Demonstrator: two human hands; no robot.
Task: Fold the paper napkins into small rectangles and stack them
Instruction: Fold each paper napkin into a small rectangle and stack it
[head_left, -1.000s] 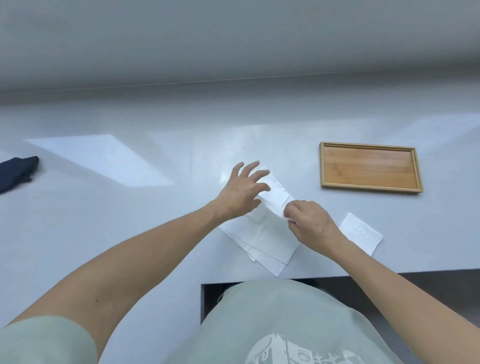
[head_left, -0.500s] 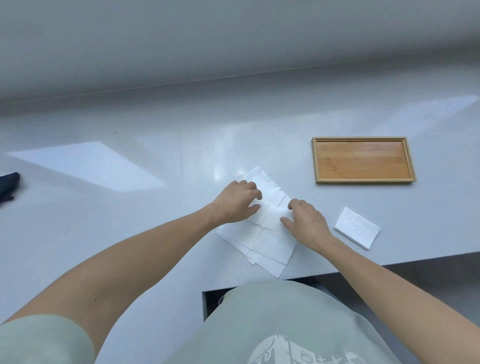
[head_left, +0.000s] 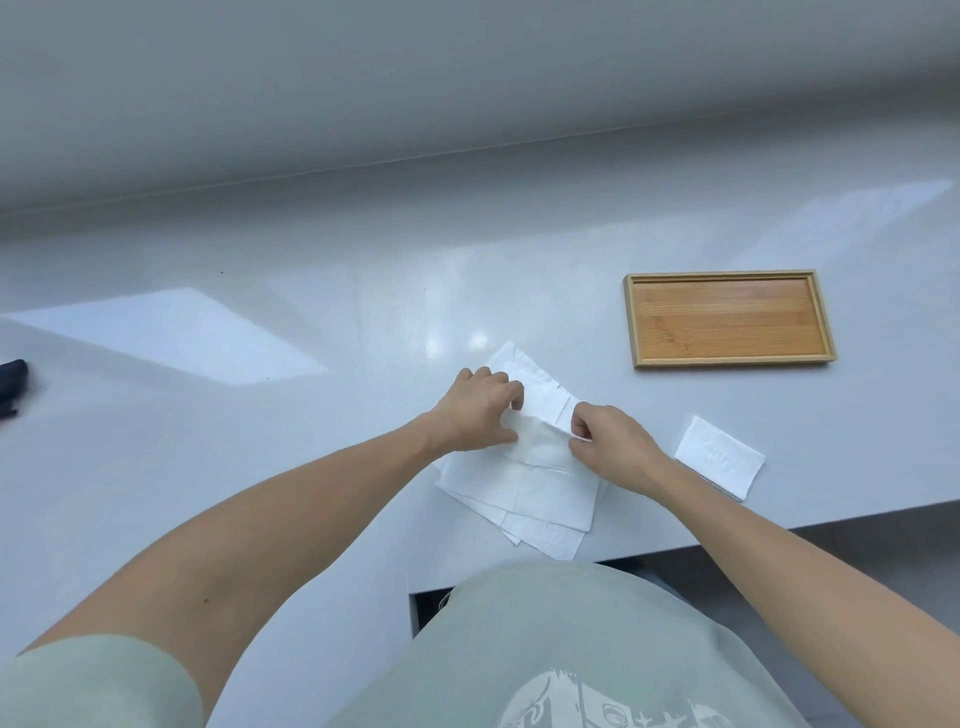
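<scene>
Right now both hands work on the top napkin (head_left: 540, 447) of a loose pile of napkins (head_left: 524, 493) that lies near the front edge of the worktop (head_left: 311, 415); the left hand (head_left: 480, 410) pinches the left end of the fold and the right hand (head_left: 610, 444) pinches the right end, so each hand is closed on that one napkin. It looks like the fold is halfway over; to do it well, I think the two hands should bring the lifted edge down so it meets the other edge evenly, then press along the crease; the paper is thin and could tear or drag the sheets under it if pulled hard. One folded napkin (head_left: 719, 457) lies to the right, close to the front edge, so the stack should grow there and not slip off; the wooden tray (head_left: 727, 358) sits further back on the right; the left side and the back of the worktop are wide and bare, with a dark thing (head_left: 11, 376) at the far left edge.
</scene>
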